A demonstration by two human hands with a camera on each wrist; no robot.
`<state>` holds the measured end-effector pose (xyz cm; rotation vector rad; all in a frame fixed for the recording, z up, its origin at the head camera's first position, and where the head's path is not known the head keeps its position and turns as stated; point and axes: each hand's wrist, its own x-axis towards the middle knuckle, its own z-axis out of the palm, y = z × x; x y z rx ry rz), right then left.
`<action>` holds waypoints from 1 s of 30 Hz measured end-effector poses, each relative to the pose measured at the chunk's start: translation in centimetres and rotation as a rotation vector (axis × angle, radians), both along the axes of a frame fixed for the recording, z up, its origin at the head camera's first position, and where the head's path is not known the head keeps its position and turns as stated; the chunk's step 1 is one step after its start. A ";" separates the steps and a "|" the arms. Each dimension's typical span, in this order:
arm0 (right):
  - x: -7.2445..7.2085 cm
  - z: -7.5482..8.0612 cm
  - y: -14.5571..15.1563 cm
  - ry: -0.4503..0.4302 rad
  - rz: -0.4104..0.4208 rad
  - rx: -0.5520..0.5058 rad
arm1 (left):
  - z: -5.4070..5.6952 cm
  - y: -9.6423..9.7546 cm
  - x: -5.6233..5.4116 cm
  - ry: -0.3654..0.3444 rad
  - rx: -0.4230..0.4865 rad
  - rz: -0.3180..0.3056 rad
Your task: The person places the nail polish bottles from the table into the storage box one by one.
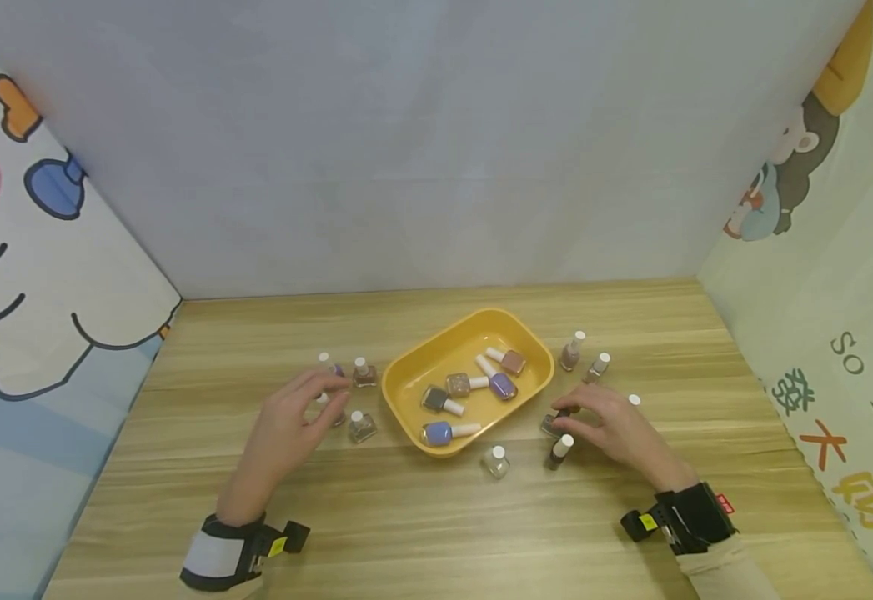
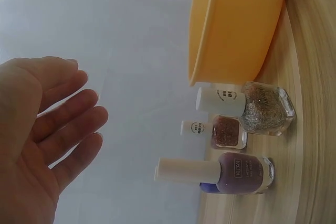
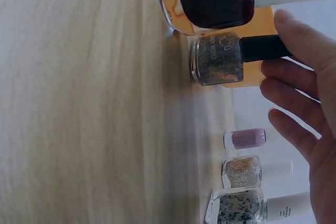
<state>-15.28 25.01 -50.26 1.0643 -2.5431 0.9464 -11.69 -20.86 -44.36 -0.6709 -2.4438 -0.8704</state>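
Note:
My right hand [image 1: 616, 423] pinches the black cap of a grey glitter nail polish bottle [image 3: 218, 59], which stands upright at the table surface. Close beside it is a dark red nail polish bottle [image 3: 215, 1] with a white cap. On the other side, my left hand [image 1: 286, 427] hovers with relaxed, parted fingers and holds nothing. Near that hand stand a silver glitter bottle [image 2: 265, 108], a reddish-brown glitter bottle [image 2: 229, 131] and a mauve bottle [image 2: 240, 173], with a blue-purple bottle [image 2: 209, 188] mostly hidden behind. The left hand partly covers this group in the head view.
Between the hands sits a yellow tray [image 1: 408, 423] with several polish bottles lying in it, including a blue one [image 1: 436, 432]. A clear bottle [image 1: 496, 463] stands in front. Behind the right hand are a mauve bottle [image 1: 569, 357], a glitter bottle [image 3: 241, 171] and a speckled one [image 3: 240, 205].

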 end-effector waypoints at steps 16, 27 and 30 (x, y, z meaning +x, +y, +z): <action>-0.5 1.8 0.1 0.118 0.017 0.030 | 0.0 0.2 0.2 -0.033 0.016 0.010; -1.7 6.7 0.2 0.228 0.135 0.009 | -0.3 0.0 0.0 -0.025 0.016 0.001; -2.1 7.7 -0.1 0.264 0.150 0.019 | -0.5 0.0 0.0 -0.024 0.021 -0.004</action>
